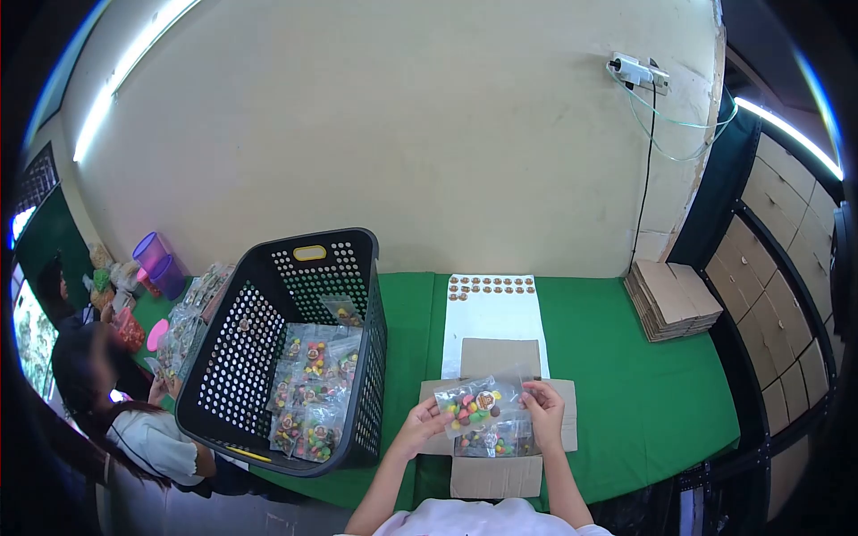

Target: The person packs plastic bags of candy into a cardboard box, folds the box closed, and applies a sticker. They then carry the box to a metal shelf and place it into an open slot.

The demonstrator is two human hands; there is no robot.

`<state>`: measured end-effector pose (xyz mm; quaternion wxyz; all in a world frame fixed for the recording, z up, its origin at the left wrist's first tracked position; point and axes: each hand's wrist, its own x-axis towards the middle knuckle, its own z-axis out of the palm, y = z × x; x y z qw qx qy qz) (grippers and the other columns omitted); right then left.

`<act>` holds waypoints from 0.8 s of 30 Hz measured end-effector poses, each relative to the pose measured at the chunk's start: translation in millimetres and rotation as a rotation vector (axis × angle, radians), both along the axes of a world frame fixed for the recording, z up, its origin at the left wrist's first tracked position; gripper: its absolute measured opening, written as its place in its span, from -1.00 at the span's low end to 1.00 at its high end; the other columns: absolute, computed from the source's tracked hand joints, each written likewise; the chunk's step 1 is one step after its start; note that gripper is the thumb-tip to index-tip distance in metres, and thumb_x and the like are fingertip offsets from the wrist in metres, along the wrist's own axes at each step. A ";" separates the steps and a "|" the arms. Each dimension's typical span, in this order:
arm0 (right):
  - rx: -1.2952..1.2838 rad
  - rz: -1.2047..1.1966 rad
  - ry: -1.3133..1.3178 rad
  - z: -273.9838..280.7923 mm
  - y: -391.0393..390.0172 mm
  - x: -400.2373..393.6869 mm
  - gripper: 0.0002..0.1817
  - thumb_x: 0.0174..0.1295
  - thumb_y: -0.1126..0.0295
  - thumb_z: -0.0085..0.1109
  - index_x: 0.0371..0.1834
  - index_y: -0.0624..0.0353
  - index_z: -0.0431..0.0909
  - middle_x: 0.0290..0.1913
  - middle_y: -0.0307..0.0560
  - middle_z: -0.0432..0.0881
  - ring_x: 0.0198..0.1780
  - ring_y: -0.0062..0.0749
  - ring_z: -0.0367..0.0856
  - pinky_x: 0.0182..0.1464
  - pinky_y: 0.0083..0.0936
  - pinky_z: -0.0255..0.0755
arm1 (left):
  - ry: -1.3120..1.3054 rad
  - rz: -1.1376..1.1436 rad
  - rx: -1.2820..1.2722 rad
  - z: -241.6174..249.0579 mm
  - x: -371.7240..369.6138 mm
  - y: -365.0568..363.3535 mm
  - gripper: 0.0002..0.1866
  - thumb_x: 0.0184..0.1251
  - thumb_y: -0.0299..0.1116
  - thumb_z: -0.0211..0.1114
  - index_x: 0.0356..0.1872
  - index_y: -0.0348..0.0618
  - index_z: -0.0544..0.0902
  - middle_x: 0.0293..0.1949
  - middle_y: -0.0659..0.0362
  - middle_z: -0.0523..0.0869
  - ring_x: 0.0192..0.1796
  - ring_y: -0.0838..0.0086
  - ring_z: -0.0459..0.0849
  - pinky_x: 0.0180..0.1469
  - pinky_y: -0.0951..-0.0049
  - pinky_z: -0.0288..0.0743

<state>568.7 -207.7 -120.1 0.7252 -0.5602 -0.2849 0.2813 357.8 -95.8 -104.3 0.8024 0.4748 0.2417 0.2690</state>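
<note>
Between both hands is a clear plastic bag of colourful candies (469,409) with a round sticker on it. My left hand (424,427) grips the bag's left edge, and my right hand (543,413) pinches its upper right corner. Right below sits an open cardboard box (496,476) with its flaps spread out. Inside the box lie more candy bags (493,440), partly covered by the held one. Beyond the box, a white sheet (483,320) carries rows of small round stickers (492,281).
A large black perforated basket (371,393) holding several candy bags (313,393) stands to the left. Flattened cardboard boxes (675,299) are stacked at the right on the green table (626,402). Another person (147,438) works at far left beside more bags (192,313).
</note>
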 end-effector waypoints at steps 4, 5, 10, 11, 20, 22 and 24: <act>0.107 -0.142 0.187 33.7 0.9 -21.5 -0.75 0.14 0.61 0.11 -0.09 0.33 0.47 -0.27 -0.10 0.58 -0.33 -0.57 0.58 -0.29 -0.65 0.48 | 0.064 0.054 0.062 -8.1 1.9 4.4 -0.62 0.26 -0.36 0.23 0.09 -0.19 0.45 -0.17 0.26 0.66 -0.19 0.70 0.58 -0.19 0.65 0.45; 0.077 -0.064 0.261 28.6 0.4 -17.5 -0.77 0.15 0.59 0.11 -0.10 0.32 0.48 -0.30 -0.11 0.59 -0.34 -0.56 0.58 -0.29 -0.65 0.49 | 0.058 0.070 0.057 -5.7 2.3 4.3 -0.64 0.26 -0.37 0.23 0.07 -0.22 0.47 -0.18 0.25 0.66 -0.19 0.70 0.58 -0.20 0.66 0.44; -0.083 0.146 0.396 -10.0 -4.5 -9.9 -0.84 0.21 0.48 0.11 -0.16 0.26 0.50 -0.36 -0.15 0.62 -0.38 -0.56 0.59 -0.33 -0.65 0.49 | 0.085 0.197 0.181 -2.5 3.8 1.3 -0.69 0.27 -0.40 0.22 -0.02 -0.34 0.49 -0.25 0.18 0.67 -0.28 0.70 0.60 -0.23 0.71 0.46; -0.080 0.127 0.402 -16.3 -3.6 -11.1 -0.85 0.21 0.47 0.11 -0.18 0.26 0.50 -0.36 -0.15 0.62 -0.38 -0.56 0.59 -0.33 -0.66 0.49 | 0.079 0.216 0.207 -2.9 3.9 0.3 -0.69 0.26 -0.40 0.23 -0.04 -0.36 0.49 -0.26 0.17 0.67 -0.29 0.70 0.60 -0.24 0.71 0.46; -0.004 0.048 0.530 -23.5 1.1 -16.8 -0.86 0.24 0.41 0.10 -0.20 0.23 0.50 -0.29 -0.11 0.63 -0.34 -0.51 0.60 -0.33 -0.59 0.50 | 0.278 0.266 0.225 -10.4 -0.8 0.3 -0.75 0.29 -0.33 0.20 -0.14 -0.32 0.61 -0.37 0.26 0.66 -0.40 0.69 0.58 -0.40 0.68 0.45; 0.056 0.084 0.675 -15.8 2.2 -21.5 -0.85 0.26 0.38 0.08 -0.20 0.21 0.50 -0.28 -0.12 0.63 -0.33 -0.49 0.61 -0.31 -0.55 0.51 | 0.342 0.312 0.401 -16.0 -0.2 2.0 -0.75 0.30 -0.32 0.20 -0.16 -0.32 0.62 -0.40 0.27 0.65 -0.42 0.71 0.56 -0.42 0.70 0.42; 0.028 0.147 0.735 -18.3 2.0 -25.2 -0.84 0.27 0.36 0.07 -0.20 0.20 0.51 -0.29 -0.13 0.63 -0.32 -0.47 0.62 -0.30 -0.51 0.52 | 0.366 0.330 0.485 -18.7 0.3 2.5 -0.75 0.30 -0.31 0.20 -0.17 -0.32 0.62 -0.40 0.27 0.65 -0.41 0.72 0.56 -0.41 0.70 0.43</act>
